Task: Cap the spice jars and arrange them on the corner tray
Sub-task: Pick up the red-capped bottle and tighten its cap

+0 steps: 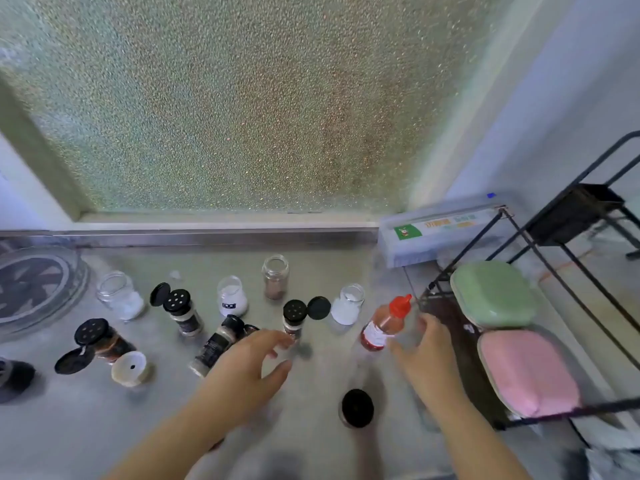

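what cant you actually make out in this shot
- Right hand by the red-capped bottle: motion blur hides whether it grips.
- Dark object: cut off by the left edge.
- Jar labels, such as the lying dark jar: too small and blurred.
- Left hand covers the counter beneath.

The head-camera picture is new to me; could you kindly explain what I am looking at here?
There is no machine here: a person wears one wide-angle camera on the head, looking down at their own two bare hands over a metal counter below a frosted window. The right hand is at a red-capped sauce bottle, which tilts; blur hides whether it is gripped. The left hand, fingers relaxed and holding nothing, reaches toward a spice jar with a flip lid open. More jars stand around: an uncapped glass jar of brown spice, a small jar of white powder, and one black-labelled jar lying on its side. A loose black cap lies near. At right, a wire rack holds green and pink pads.
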